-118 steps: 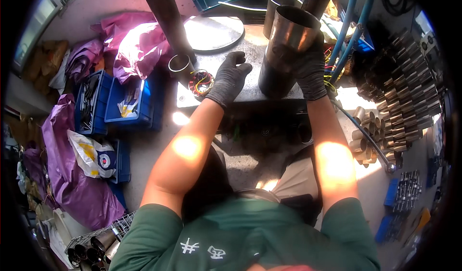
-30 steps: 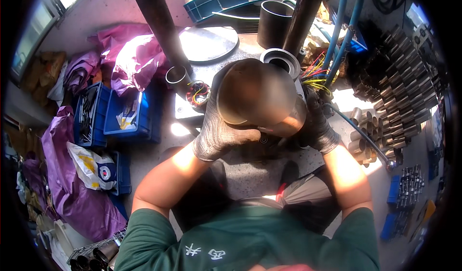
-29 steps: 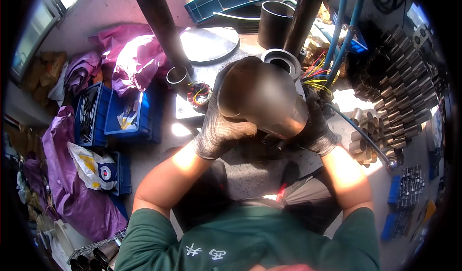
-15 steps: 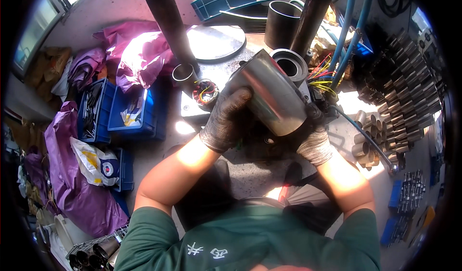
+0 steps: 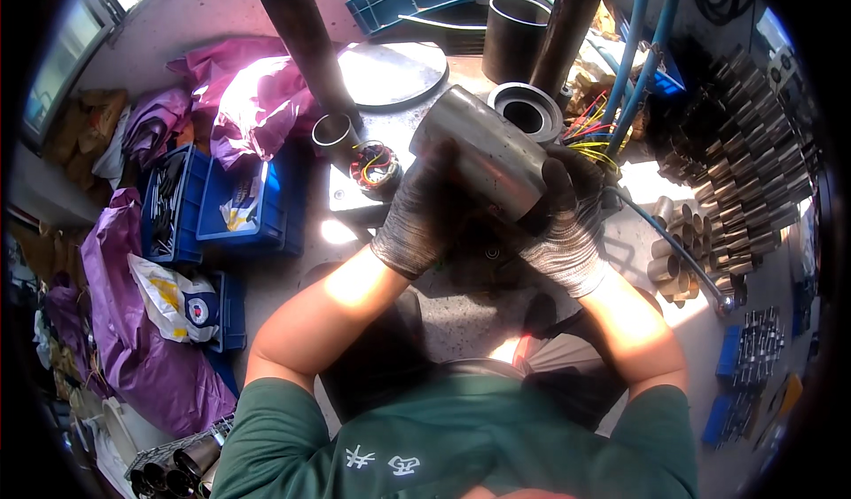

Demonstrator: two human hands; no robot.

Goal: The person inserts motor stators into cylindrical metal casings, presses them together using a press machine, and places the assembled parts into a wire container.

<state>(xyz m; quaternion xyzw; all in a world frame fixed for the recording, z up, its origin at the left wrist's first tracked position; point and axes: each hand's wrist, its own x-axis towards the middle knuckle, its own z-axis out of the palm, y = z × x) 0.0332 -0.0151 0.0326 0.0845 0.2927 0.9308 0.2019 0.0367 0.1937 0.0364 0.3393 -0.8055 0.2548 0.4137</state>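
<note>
Between my two gloved hands a metal cylinder [image 5: 483, 153] is held up, tilted down toward the right. My left hand [image 5: 424, 206] grips its left end from below, fingers partly in shadow. My right hand [image 5: 572, 220] is wrapped round its right end, thumb lying against the side. Just behind the cylinder sits a thick dark ring-shaped fixture [image 5: 555, 125]. To the left stand a short open tube [image 5: 335, 136] and a wound copper coil part with coloured wires [image 5: 376, 167].
Two dark posts [image 5: 297, 34] rise from the machine. A round plate [image 5: 394, 74] and a wide black pipe [image 5: 511, 42] stand behind. Blue bins [image 5: 235, 202] and purple sacks [image 5: 146, 322] crowd the left. Many stacked tubes [image 5: 753, 162] and a blue hose [image 5: 627, 65] are on the right.
The cylinder has turned in my hands and lies more level. My right thumb has come up onto its side, and my right hand shows more fully.
</note>
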